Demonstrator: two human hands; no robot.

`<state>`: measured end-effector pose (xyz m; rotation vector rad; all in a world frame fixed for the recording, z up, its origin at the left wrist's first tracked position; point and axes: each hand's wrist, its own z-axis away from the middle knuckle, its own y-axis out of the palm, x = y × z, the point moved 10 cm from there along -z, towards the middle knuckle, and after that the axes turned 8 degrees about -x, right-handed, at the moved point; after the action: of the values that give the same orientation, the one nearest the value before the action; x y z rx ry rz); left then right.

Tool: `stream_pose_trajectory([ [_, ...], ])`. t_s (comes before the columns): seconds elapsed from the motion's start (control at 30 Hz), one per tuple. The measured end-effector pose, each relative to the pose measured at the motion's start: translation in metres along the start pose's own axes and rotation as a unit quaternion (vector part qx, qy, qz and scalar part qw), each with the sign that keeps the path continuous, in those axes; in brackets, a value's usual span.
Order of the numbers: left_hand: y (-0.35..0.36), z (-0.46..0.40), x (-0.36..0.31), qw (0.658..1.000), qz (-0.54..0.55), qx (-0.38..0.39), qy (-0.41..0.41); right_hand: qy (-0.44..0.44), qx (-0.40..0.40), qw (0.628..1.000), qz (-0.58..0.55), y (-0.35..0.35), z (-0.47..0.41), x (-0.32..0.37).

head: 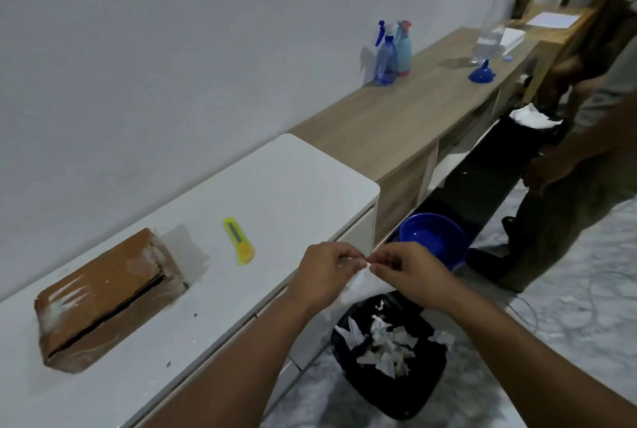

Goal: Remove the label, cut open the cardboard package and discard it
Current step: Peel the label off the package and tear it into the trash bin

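A brown cardboard package (pixel 103 296) wrapped in clear tape lies on the white table (pixel 275 186) at the left, with a dark slit along its top. A yellow utility knife (pixel 238 240) rests to its right. My left hand (pixel 327 272) and my right hand (pixel 413 276) meet just past the table's front edge, both pinching a white piece of label (pixel 365 284) between the fingertips. The label hangs directly above a black bin (pixel 413 389) on the floor that holds several torn white scraps.
A blue bowl (pixel 434 238) sits on the floor beyond the bin. A wooden counter (pixel 396 117) carries two spray bottles (pixel 393 52), a blue funnel (pixel 482 72) and a clear bottle (pixel 499 10). Another person (pixel 579 152) stands at the right beside a second black bin (pixel 510 145).
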<state>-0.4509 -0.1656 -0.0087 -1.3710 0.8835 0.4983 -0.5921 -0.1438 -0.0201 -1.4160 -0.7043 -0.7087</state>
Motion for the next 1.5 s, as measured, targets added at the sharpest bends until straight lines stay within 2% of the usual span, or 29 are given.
stream_pose_trajectory([
  [0.1, 0.012, -0.003, -0.003, 1.0, -0.009, 0.015, -0.01, -0.001, -0.009, 1.0, 0.015, -0.01, 0.002, -0.003],
  [0.27, 0.024, -0.012, -0.009, 0.997, 0.037, 0.022, -0.062, -0.04, -0.102, 0.991, 0.079, -0.034, 0.0, -0.004],
  [0.4, 0.033, -0.022, -0.012, 0.993, 0.053, 0.025, -0.103, -0.127, -0.156, 0.964, 0.172, -0.044, 0.007, 0.014],
  [0.5, 0.039, -0.026, -0.006, 0.988, 0.061, 0.017, -0.139, -0.155, -0.154, 0.954, 0.207, -0.045, 0.016, 0.019],
  [0.57, 0.036, -0.03, 0.006, 0.98, 0.086, -0.01, -0.181, -0.164, -0.146, 0.96, 0.172, -0.045, 0.022, 0.017],
  [0.67, 0.023, -0.034, 0.03, 0.961, 0.128, -0.056, -0.24, -0.119, -0.144, 0.981, 0.054, -0.053, 0.032, 0.0],
  [0.77, 0.007, -0.035, 0.06, 0.937, 0.165, -0.097, -0.293, -0.047, -0.181, 0.982, -0.012, -0.07, 0.044, -0.028],
  [0.87, -0.009, -0.035, 0.081, 0.91, 0.203, -0.152, -0.328, 0.04, -0.232, 0.968, -0.088, -0.089, 0.057, -0.061],
  [1.0, -0.023, -0.033, 0.082, 0.908, 0.178, -0.213, -0.313, 0.117, -0.292, 0.936, -0.158, -0.104, 0.065, -0.083],
  [1.07, -0.012, -0.029, 0.078, 0.905, 0.196, -0.196, -0.322, 0.11, -0.322, 0.929, -0.146, -0.105, 0.062, -0.076],
  [1.2, 0.031, -0.015, 0.055, 0.899, 0.24, -0.099, -0.352, 0.029, -0.343, 0.933, -0.106, -0.092, 0.046, -0.038],
  [1.37, 0.059, -0.008, 0.02, 0.863, 0.351, -0.027, -0.362, -0.089, -0.238, 0.967, 0.018, -0.04, 0.031, 0.011],
  [1.43, 0.061, -0.008, 0.009, 0.847, 0.39, -0.007, -0.362, -0.143, -0.204, 0.965, 0.085, -0.022, 0.033, 0.019],
  [1.5, 0.063, -0.01, 0.004, 0.833, 0.426, 0.015, -0.353, -0.152, -0.191, 0.964, 0.106, -0.017, 0.033, 0.017],
])
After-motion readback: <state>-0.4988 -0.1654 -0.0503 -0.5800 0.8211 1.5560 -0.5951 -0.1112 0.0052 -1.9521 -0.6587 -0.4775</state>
